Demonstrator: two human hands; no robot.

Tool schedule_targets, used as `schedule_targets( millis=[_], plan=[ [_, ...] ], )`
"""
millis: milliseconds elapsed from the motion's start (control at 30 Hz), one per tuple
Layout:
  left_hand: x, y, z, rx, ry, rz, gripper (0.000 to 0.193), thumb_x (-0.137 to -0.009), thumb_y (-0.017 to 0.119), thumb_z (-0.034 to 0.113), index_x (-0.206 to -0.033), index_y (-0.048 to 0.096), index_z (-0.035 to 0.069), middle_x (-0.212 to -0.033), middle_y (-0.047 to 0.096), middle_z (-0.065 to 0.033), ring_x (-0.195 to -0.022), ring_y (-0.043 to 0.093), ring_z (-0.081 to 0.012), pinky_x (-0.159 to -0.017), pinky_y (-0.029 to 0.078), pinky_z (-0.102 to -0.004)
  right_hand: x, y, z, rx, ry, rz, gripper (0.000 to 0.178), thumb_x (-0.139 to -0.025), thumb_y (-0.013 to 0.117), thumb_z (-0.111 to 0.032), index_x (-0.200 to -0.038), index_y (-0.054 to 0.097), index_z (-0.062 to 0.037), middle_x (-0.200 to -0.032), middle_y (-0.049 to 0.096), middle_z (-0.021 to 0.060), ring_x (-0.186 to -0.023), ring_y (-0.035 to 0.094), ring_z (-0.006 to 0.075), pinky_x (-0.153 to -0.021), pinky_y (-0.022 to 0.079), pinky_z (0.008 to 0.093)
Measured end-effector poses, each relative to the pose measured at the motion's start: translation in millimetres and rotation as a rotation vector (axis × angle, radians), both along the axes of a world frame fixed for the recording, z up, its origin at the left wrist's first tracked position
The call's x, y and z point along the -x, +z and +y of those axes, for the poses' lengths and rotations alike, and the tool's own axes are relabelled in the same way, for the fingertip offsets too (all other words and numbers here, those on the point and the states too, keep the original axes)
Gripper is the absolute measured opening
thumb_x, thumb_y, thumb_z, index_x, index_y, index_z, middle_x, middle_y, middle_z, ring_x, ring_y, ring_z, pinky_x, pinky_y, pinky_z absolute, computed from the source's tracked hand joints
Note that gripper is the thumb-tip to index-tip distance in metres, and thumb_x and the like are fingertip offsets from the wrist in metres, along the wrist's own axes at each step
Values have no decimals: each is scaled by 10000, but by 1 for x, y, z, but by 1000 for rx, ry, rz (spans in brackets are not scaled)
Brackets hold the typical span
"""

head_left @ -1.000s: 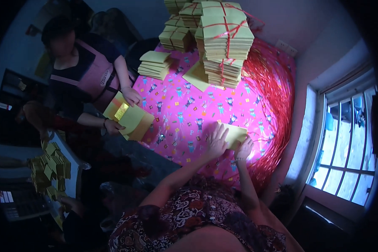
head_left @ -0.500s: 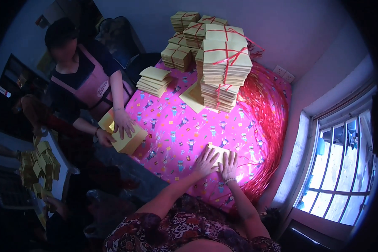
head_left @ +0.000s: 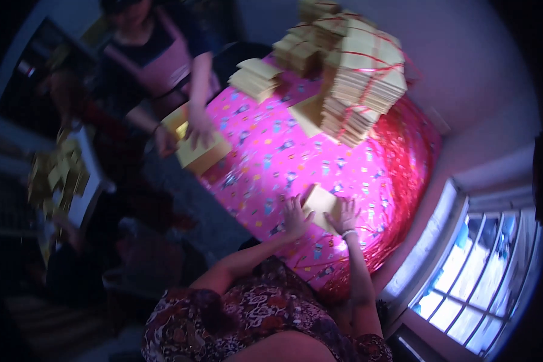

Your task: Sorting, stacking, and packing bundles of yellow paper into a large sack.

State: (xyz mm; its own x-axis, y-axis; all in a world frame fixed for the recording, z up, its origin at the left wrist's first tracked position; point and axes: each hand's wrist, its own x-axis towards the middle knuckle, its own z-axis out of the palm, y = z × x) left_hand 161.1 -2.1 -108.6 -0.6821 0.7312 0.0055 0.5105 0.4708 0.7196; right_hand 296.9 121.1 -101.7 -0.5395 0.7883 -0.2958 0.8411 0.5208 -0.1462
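Note:
A small stack of pale yellow paper (head_left: pixel 323 205) lies on the pink patterned tabletop (head_left: pixel 271 163) in front of me. At its left edge is my left hand (head_left: pixel 296 219), fingers stretched out and apart. My right hand (head_left: pixel 345 216), with a bracelet at the wrist, spreads its fingers along the right edge, its thumb reaching over the paper. Both hands touch or nearly touch the stack's sides; blur hides the exact contact.
Tall paper bundles tied with red ribbon (head_left: pixel 368 66) stand at the back. A loose paper pile (head_left: pixel 255 80) lies left of them. Red plastic strands (head_left: pixel 398 175) cover the right side. A co-worker in a pink apron (head_left: pixel 154 66) handles a yellow paper block (head_left: pixel 205 154). A barred window (head_left: pixel 470 283) is at right.
My hands have gone from lying flat on top of the paper to its left and right sides. The whole view has shifted, with the table higher and further right.

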Motion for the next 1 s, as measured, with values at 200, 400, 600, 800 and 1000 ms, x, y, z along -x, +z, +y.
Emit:
schedule_targets(
  millis=[200, 400, 600, 800, 1000],
  plan=[
    [-52, -67, -11, -34, 459, -1158, 270, -789, 652, 272, -811, 530, 32, -717, 533, -24, -633, 517, -146, -542, 452, -305, 15, 16, 23, 153, 183, 142, 839, -672, 592, -608, -1282, 363, -79, -1174, 434, 190, -1098, 408, 361, -908, 358, 492],
    [-63, -115, 9, -14, 655, -779, 374, -767, 635, 178, -1057, 518, -27, -997, 575, -118, -859, 567, -186, -735, 463, -331, 21, -15, 3, 13, 220, 110, 823, -720, 536, -622, -1277, 357, -42, -1193, 416, 202, -1111, 376, 401, -899, 365, 506],
    [-42, -86, 7, 45, 677, -863, 406, -743, 635, 141, -1059, 468, -51, -992, 564, -139, -873, 572, -220, -748, 470, -339, 34, 4, -7, 67, 92, 108, 752, -719, 546, -597, -1215, 424, -46, -1158, 440, 189, -1099, 405, 368, -885, 365, 511],
    [-14, -84, 31, -190, 676, -1155, 285, -734, 626, 140, -939, 510, -21, -868, 592, -105, -769, 591, -205, -690, 479, -330, 51, 1, 15, 61, -21, 239, 669, -730, 573, -522, -1209, 443, -72, -1115, 478, 204, -1067, 436, 374, -901, 356, 486],
    [4, -101, 24, -133, 54, -1294, 195, -893, 469, 277, -861, 542, 99, -720, 518, 23, -591, 461, -79, -491, 380, -250, 8, -29, 42, -310, 13, 123, 467, -726, 596, -379, -1060, 541, -58, -807, 600, 152, -778, 586, 320, -677, 453, 467]
  ],
)
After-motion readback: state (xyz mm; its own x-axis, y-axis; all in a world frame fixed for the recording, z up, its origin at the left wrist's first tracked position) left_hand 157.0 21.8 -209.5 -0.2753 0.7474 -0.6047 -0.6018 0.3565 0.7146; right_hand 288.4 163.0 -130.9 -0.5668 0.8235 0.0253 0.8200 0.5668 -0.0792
